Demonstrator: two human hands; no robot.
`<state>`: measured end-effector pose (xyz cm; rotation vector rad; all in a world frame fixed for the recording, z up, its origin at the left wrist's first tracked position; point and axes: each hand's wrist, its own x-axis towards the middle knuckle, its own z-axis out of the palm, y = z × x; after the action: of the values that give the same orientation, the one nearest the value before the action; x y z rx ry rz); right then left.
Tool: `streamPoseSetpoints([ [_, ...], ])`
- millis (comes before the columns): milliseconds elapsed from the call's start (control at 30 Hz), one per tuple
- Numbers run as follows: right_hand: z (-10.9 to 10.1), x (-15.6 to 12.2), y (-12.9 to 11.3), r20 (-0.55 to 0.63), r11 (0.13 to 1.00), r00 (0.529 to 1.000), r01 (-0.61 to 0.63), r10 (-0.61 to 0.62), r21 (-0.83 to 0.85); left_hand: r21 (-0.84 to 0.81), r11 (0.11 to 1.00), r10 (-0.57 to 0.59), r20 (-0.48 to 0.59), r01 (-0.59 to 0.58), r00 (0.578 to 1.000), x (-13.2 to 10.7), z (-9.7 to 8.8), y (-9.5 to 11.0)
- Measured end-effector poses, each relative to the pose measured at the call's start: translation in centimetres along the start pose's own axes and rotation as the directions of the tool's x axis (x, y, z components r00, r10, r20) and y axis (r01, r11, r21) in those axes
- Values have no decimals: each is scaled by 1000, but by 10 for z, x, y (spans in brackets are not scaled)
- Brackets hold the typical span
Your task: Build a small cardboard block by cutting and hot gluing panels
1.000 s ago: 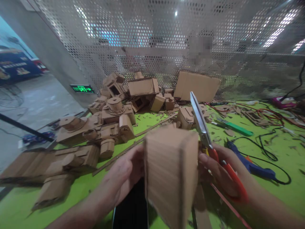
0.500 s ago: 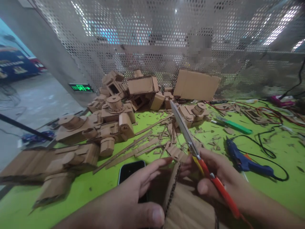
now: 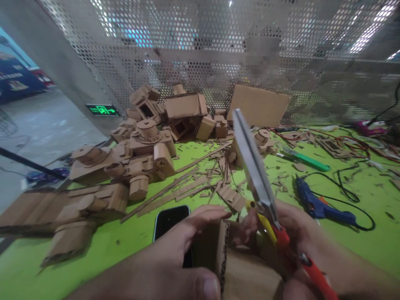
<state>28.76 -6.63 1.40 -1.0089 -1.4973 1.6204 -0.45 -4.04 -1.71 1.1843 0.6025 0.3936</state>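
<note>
Low in the middle of the view, a folded cardboard piece (image 3: 246, 266) shows its corrugated edge. My left hand (image 3: 187, 254) is closed around the left side of this piece, thumb near and fingers beyond. In my right hand (image 3: 300, 246) is a pair of scissors (image 3: 254, 166) with red and yellow handles, its blades pointing up and away with their tips close together. Some right fingers reach behind the cardboard's far edge, partly hidden. Partly covered by my left hand lies a dark-screened phone (image 3: 168, 218).
Cardboard camera-like models (image 3: 142, 160) pile up at left and back. Cardboard scraps and strips (image 3: 193, 189) litter the green table (image 3: 118, 258). On the right lie a blue glue gun (image 3: 325, 210) with its cord and a green-handled cutter (image 3: 312, 161). A perforated metal screen (image 3: 193, 54) stands behind.
The scissors have tilted up more upright and come closer, blades larger in view. My right hand has turned with them. The cardboard piece has rotated slightly, and my left hand stays on it.
</note>
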Motion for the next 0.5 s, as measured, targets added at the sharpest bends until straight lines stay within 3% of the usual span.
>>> streamPoseSetpoints([
  [133,-2,1,-5,-20,979,1000,-3,7,204,-76,996,36,-2,-36,999,5,2,4],
  [267,-3,7,-6,-173,979,980,130,-103,157,-91,992,82,-104,-92,991,15,2,5],
  [400,-1,15,-3,-477,984,876,138,-69,111,-223,966,86,-194,-129,977,23,4,-1],
  [500,-3,19,6,-595,992,803,96,-30,80,-316,936,87,-215,-153,973,23,7,-1],
])
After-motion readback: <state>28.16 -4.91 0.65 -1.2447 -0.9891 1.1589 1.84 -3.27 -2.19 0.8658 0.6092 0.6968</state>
